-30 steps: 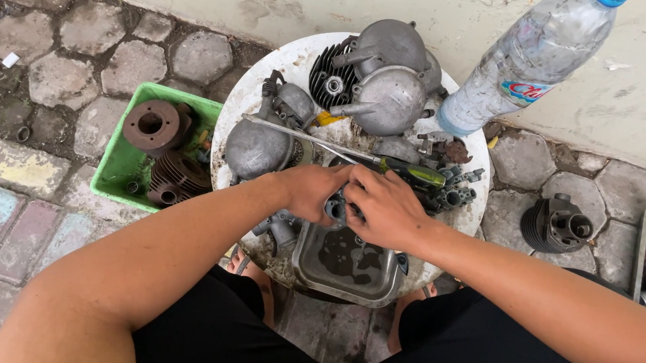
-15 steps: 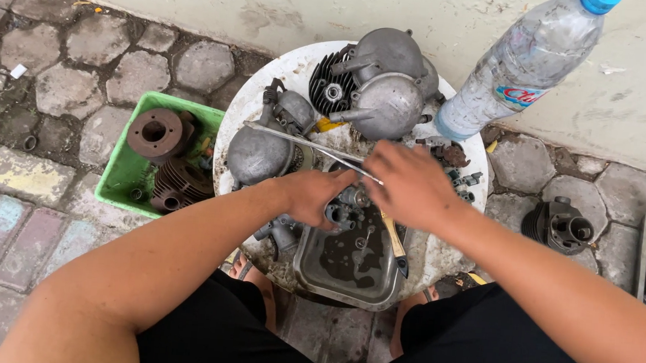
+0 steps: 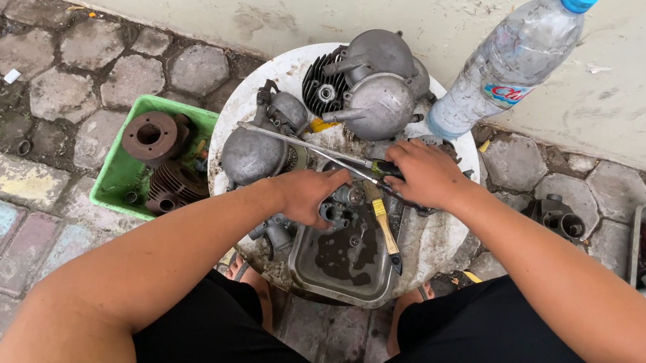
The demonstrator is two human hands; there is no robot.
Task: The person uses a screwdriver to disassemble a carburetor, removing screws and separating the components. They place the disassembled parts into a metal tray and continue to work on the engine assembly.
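Hands over cluttered white table, left hand gripping half-hidden carburetor, right hand closed on screwdriver.

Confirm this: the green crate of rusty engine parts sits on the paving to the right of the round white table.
Not quite. In the head view the green crate of rusty engine parts sits on the paving to the left of the round white table, not the right.

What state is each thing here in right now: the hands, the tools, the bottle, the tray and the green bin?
Left hand: resting on a small metal part.
Right hand: on the tools.
Paintbrush: lying across the metal tray.
Metal tray: holds dark, dirty liquid.
Plastic bottle: upright, capped.
Green bin: holds rusty engine cylinders.
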